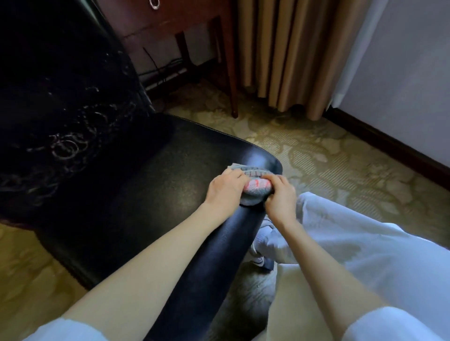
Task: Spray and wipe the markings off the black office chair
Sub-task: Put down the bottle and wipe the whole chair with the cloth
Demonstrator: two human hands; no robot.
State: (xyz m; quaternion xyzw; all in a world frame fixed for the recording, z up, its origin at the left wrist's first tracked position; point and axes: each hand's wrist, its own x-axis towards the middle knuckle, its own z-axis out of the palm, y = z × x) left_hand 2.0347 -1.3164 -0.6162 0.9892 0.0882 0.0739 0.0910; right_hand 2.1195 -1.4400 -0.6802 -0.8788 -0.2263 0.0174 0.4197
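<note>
Patterned beige carpet [323, 155] under a glossy black leather office chair [146, 194], whitish scribbled markings [65, 146] across its backrest, grey cloth with red stains [255, 188] on the seat's front corner, left hand [225, 189] and right hand [281, 197] both gripping the cloth, dark wooden desk [175, 22] and tan curtains [287, 56] behind.

A dark wooden desk [170, 22] stands at the top of the view, with a metal ring pull [154, 3] on its drawer front. Black cables [160, 68] run beneath the desk. Beige pleated curtains [287, 53] hang just right of the desk. A patterned carpet [328, 155] extends below the desk, bordered by a dark baseboard [389, 146] under a pale wall [401, 80].
</note>
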